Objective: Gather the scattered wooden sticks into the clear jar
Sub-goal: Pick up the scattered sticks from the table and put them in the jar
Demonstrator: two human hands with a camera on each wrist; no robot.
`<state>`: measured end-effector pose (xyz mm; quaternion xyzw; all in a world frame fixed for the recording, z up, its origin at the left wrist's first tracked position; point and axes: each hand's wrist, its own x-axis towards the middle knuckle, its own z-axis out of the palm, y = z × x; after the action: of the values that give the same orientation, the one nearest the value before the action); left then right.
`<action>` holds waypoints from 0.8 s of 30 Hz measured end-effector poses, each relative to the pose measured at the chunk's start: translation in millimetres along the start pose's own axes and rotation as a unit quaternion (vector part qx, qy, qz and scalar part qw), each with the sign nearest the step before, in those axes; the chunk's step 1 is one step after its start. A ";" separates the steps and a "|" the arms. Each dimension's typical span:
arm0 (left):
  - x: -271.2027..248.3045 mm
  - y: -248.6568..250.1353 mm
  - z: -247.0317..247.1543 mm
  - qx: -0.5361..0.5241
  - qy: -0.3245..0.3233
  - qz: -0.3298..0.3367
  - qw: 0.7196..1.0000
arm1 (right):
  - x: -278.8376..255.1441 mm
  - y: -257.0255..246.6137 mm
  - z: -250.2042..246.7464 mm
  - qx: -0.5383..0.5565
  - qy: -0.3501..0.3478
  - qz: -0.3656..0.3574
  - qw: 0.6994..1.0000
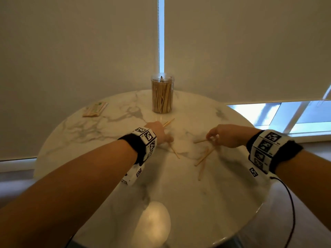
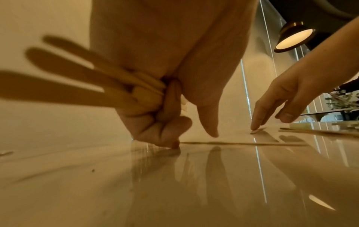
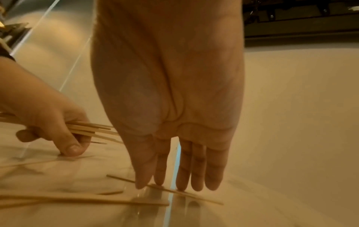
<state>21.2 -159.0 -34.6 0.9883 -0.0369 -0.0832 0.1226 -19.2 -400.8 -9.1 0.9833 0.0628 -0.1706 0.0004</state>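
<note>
The clear jar (image 1: 162,94) stands upright at the back of the round marble table (image 1: 89,129), packed with wooden sticks. My left hand (image 1: 157,133) grips a bundle of sticks (image 2: 97,81) in its curled fingers. Its thumb and one finger reach down to the end of a loose stick (image 2: 242,143) lying flat. My right hand (image 3: 149,185) is on the right, with straight fingers touching a thin stick (image 3: 194,195) on the tabletop. Several more sticks (image 1: 204,158) lie scattered between and below the hands.
A small flat packet (image 1: 95,109) lies on the table at the back left. Roller blinds hang right behind the table, with a bead cord (image 1: 158,33) above the jar. A black cable (image 1: 292,203) runs from my right wristband past the table's right edge.
</note>
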 end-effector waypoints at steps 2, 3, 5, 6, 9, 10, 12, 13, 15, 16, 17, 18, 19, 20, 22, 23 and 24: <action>-2.7 3.6 -4.4 0.029 -0.021 0.005 0.999 | -0.9 -3.0 2.2 -0.013 -0.001 -0.002 1.000; -4.1 5.2 -8.1 0.044 -0.029 0.007 0.999 | -1.0 -4.3 3.2 -0.019 -0.008 -0.001 1.000; -8.6 7.1 -15.1 0.088 -0.038 0.010 0.995 | -2.5 -7.8 5.1 -0.032 -0.029 0.003 0.999; -11.0 7.4 -17.3 0.111 -0.037 0.012 0.993 | -3.4 -10.5 6.0 -0.037 -0.037 0.002 0.999; -13.8 4.7 -19.5 0.144 -0.041 0.004 0.989 | -7.1 -21.5 10.2 -0.032 -0.035 -0.029 0.998; -14.3 3.3 -19.2 0.150 -0.048 0.002 0.987 | -8.0 -25.3 11.1 -0.025 -0.031 -0.046 0.998; -16.9 -0.7 -18.9 0.165 -0.055 0.004 0.985 | -8.9 -31.8 12.0 -0.013 -0.028 -0.080 0.996; -19.4 -2.8 -19.1 0.174 -0.057 0.009 0.983 | -9.6 -34.2 12.0 -0.014 -0.027 -0.095 0.995; -24.4 -6.8 -19.1 0.173 -0.057 0.008 0.983 | -12.2 -38.2 11.0 -0.031 -0.027 -0.115 0.992; -26.1 -9.1 -18.8 0.169 -0.058 0.007 0.984 | -13.5 -40.0 10.4 -0.040 -0.026 -0.119 0.992; -27.6 -11.8 -18.9 0.160 -0.058 0.005 0.985 | -15.0 -41.3 10.0 -0.046 -0.025 -0.121 0.991; -28.3 -14.8 -19.2 0.141 -0.055 0.000 0.988 | -15.8 -42.6 10.3 -0.052 -0.024 -0.122 0.991; -29.6 -17.8 -19.9 0.115 -0.048 -0.007 0.992 | -16.5 -43.4 11.1 -0.056 -0.023 -0.123 0.991; -28.9 -22.0 -20.6 0.086 -0.041 -0.012 0.995 | -16.8 -44.0 12.2 -0.058 -0.020 -0.122 0.991; -26.3 -30.2 -22.5 -0.007 -0.032 -0.031 0.999 | -17.3 -44.2 14.5 -0.048 -0.008 -0.119 0.992; -23.7 -33.3 -23.2 -0.079 -0.035 -0.044 0.995 | -17.5 -44.6 15.4 -0.040 -0.005 -0.116 0.992; -20.1 -35.9 -22.9 -0.171 -0.039 -0.059 0.983 | -17.6 -45.3 16.1 -0.033 -0.004 -0.110 0.993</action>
<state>7.2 -116.9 -18.5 0.9491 0.0311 -0.1337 0.2836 -46.6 -358.4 -17.3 0.9693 0.1762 -0.1710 0.0141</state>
